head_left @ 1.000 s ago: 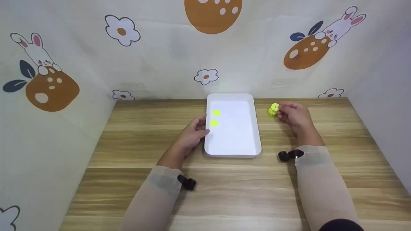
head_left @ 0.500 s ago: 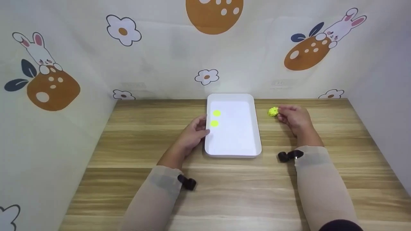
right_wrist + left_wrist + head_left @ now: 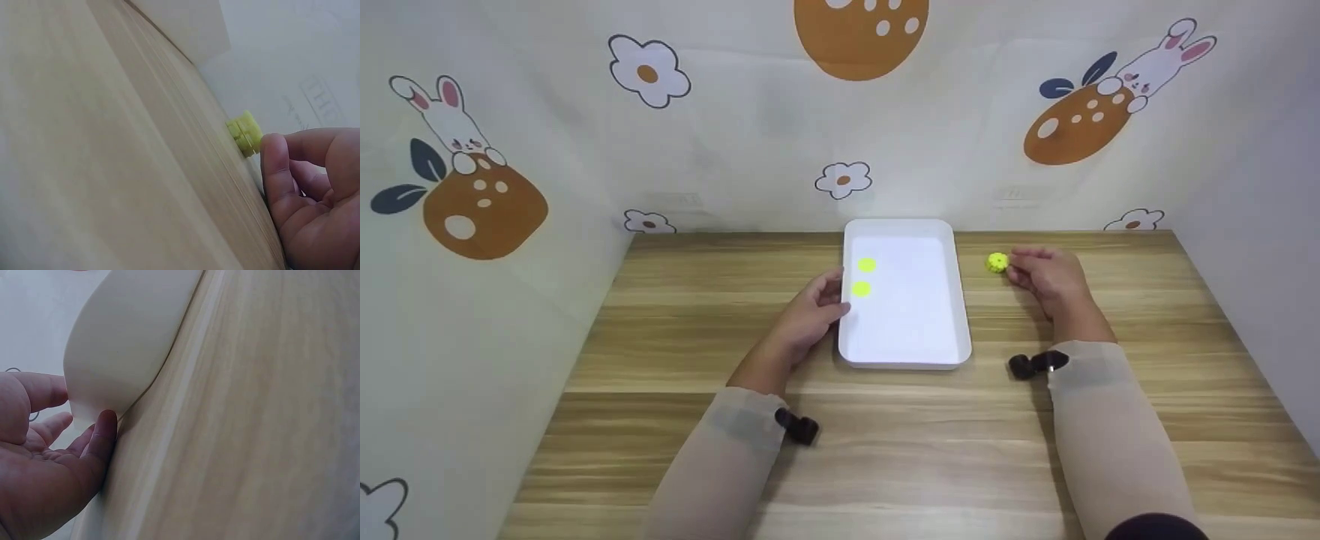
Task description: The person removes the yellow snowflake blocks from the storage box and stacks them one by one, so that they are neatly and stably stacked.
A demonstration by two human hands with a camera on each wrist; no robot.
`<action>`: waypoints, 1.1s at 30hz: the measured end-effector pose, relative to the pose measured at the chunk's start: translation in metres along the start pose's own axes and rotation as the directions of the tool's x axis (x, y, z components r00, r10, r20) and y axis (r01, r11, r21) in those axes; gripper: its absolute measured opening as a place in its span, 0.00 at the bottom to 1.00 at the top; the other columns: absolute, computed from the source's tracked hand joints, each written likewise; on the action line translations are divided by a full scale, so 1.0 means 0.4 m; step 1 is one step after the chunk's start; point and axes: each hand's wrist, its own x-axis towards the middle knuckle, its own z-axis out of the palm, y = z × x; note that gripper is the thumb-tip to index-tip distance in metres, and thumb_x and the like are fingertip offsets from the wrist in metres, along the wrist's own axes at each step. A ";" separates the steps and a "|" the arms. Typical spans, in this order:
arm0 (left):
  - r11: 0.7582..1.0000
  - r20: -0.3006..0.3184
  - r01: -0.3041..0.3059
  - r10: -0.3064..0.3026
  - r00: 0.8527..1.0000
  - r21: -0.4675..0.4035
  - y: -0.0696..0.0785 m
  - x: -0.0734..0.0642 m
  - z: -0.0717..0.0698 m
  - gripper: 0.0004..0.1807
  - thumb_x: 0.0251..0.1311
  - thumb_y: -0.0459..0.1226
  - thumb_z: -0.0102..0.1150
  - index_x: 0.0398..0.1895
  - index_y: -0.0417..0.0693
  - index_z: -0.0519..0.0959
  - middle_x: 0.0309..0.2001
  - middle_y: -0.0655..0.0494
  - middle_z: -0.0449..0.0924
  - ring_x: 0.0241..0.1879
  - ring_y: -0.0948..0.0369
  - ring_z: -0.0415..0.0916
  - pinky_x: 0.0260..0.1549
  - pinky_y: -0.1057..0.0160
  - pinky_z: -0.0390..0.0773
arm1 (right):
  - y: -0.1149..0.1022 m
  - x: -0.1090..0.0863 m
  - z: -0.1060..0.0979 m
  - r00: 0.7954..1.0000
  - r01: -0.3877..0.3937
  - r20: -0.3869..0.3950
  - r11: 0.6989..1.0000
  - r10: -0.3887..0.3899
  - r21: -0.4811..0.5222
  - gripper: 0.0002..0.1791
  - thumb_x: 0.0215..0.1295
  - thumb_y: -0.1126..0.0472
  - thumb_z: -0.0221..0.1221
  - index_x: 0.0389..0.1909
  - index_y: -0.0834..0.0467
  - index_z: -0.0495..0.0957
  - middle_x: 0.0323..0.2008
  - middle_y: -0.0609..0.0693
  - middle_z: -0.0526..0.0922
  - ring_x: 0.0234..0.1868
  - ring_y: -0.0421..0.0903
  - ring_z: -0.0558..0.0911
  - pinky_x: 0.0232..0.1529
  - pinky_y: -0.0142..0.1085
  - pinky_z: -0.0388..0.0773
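Note:
In the head view my left hand (image 3: 810, 311) holds the left side of a shallow white tray (image 3: 904, 355). The left wrist view shows my thumb and fingertips at the wall of the tray (image 3: 121, 354), close to the tabletop. Two yellow-green round pieces (image 3: 867, 265) lie inside it, near that same side. Right of the tray, my right hand (image 3: 1050, 277) pinches at the edge of a small stack of yellow flower-shaped pieces (image 3: 997, 262). From the right wrist, the stack (image 3: 244, 134) stands upright, with thumb and index finger together at its side.
A wood-grain table (image 3: 900, 450) carries everything. Its back edge meets a pale wall covering (image 3: 765, 150) printed with rabbits, flowers and orange fruit, and more covering closes in both sides. Black wrist cameras (image 3: 799, 427) sit on both sleeves.
My right hand has lowered a yellow flower-shaped piece from above onto the stack, and it now sits level. My left hand and the tray have stayed in place.

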 end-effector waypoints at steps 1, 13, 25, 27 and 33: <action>1.000 -0.003 0.004 -0.004 1.000 0.001 0.000 0.000 0.000 0.36 0.74 0.31 0.60 0.83 0.54 0.64 0.77 0.49 0.70 0.76 0.51 0.69 0.78 0.52 0.72 | -0.001 -0.001 0.000 1.000 -0.002 -0.004 1.000 0.002 0.009 0.28 0.75 0.66 0.64 0.72 0.69 0.71 0.42 0.45 0.88 0.33 0.36 0.87 0.44 0.26 0.88; 1.000 -0.018 0.028 -0.028 0.999 0.002 -0.001 0.000 0.001 0.37 0.73 0.30 0.60 0.83 0.54 0.64 0.76 0.48 0.70 0.75 0.50 0.70 0.76 0.51 0.74 | -0.064 -0.059 0.060 0.993 0.039 0.109 0.992 -0.052 0.119 0.12 0.75 0.62 0.65 0.54 0.60 0.80 0.35 0.46 0.85 0.33 0.39 0.84 0.37 0.28 0.86; 1.000 -0.016 -0.002 0.001 1.000 -0.008 0.000 -0.004 -0.002 0.37 0.73 0.29 0.60 0.83 0.53 0.64 0.76 0.47 0.71 0.75 0.50 0.70 0.76 0.51 0.74 | -0.108 -0.166 0.207 0.935 0.179 0.285 0.976 -0.209 0.128 0.06 0.75 0.64 0.65 0.40 0.56 0.90 0.28 0.47 0.86 0.27 0.40 0.83 0.29 0.27 0.86; 1.000 -0.016 0.001 -0.001 1.000 -0.008 0.001 -0.003 -0.001 0.37 0.73 0.29 0.60 0.83 0.53 0.64 0.76 0.47 0.71 0.75 0.50 0.70 0.77 0.51 0.73 | -0.110 -0.183 0.231 0.925 0.182 0.316 0.976 -0.212 0.121 0.06 0.75 0.64 0.65 0.40 0.56 0.90 0.27 0.47 0.85 0.27 0.40 0.83 0.29 0.27 0.85; 1.000 -0.019 0.017 -0.017 1.000 0.001 0.004 0.001 0.004 0.36 0.74 0.30 0.60 0.82 0.54 0.65 0.77 0.48 0.70 0.77 0.50 0.69 0.78 0.51 0.72 | -0.123 -0.202 0.290 0.902 0.172 0.382 0.979 -0.200 0.106 0.06 0.75 0.64 0.64 0.41 0.55 0.90 0.27 0.47 0.84 0.26 0.40 0.83 0.30 0.27 0.85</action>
